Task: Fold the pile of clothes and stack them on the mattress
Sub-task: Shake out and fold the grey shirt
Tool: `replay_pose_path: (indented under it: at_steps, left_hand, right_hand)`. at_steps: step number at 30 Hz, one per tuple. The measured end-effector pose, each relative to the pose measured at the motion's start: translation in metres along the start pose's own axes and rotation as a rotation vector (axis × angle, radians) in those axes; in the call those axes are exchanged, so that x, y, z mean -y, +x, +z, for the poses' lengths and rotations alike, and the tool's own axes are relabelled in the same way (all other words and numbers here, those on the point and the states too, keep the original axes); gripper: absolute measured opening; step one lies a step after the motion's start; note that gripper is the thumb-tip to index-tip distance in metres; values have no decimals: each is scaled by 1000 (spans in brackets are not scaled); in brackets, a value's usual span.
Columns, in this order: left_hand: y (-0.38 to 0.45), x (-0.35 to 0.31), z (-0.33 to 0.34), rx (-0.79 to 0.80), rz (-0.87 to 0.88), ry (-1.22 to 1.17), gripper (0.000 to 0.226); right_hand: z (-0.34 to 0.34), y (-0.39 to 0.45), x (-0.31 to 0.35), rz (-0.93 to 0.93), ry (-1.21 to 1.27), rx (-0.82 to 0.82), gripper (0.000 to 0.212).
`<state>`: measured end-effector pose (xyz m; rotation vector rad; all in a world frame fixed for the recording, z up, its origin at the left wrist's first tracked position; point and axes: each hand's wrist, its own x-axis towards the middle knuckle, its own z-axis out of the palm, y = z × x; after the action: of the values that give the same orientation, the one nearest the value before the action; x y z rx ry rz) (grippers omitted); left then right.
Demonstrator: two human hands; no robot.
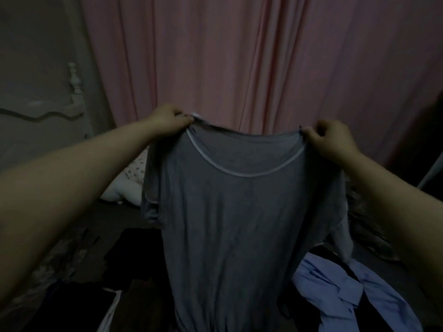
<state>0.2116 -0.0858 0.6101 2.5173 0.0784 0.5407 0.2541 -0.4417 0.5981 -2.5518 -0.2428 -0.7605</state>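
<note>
Left hand [167, 119]: fist closed, pinched the shirt's shoulder seam at the neckline's 10 o'clock end.
Right hand [329, 138]: fist closed, pinched the opposite shoulder at the neckline's 2 o'clock end.
Grey shirt [227, 212]: held up in the air between both hands, hung straight down, pale-trimmed scoop neck on top; hem ran out of frame at 6 o'clock.
Shirt edges: one short sleeve bunched at 9 o'clock, other sleeve drooped at 3 o'clock behind the right forearm.
Blue garment [347, 295]: crumpled at 5 o'clock, below and beside the shirt.
Dark clothes [124, 250]: loose heap at 7 o'clock on the mattress [115, 212].
Pink curtain [239, 56]: filled 12 o'clock, behind the shirt.
Pillow [129, 185]: pale, patterned, at 9 o'clock by the curtain's foot.
Open room: bare dark strip of mattress at 8 o'clock, between pillow and dark clothes.
Writing/labels: small white tag by the left fingers, too blurred to read.
</note>
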Motion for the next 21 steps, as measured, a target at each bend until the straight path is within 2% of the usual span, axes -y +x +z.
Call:
replay_pose_path:
  at_steps: [4, 6, 9, 12, 15, 18, 21]
  left_hand:
    - [-11, 1, 22, 143, -97, 29, 34]
    - [-16, 7, 35, 169, -176, -32, 33]
    - [-26, 8, 48, 237, -277, -222, 46]
    - [-32, -2, 59, 327, -445, -502, 22]
    - [-38, -20, 63, 445, -565, -690, 19]
    - [-43, -42, 74, 424, -588, -811, 27]
    - [-55, -69, 81, 499, -597, -1015, 21]
  right_hand:
    - [23, -13, 6, 131, 107, 89, 49]
    - [31, -21, 7, 199, 180, 137, 50]
    - [41, -30, 9, 344, 335, 223, 44]
    - [48, -36, 15, 508, 541, 266, 30]
    - [58, -37, 28, 679, 761, 327, 40]
    - [66, -37, 49, 714, 878, 372, 40]
    - [70, -40, 70, 691, 986, 471, 18]
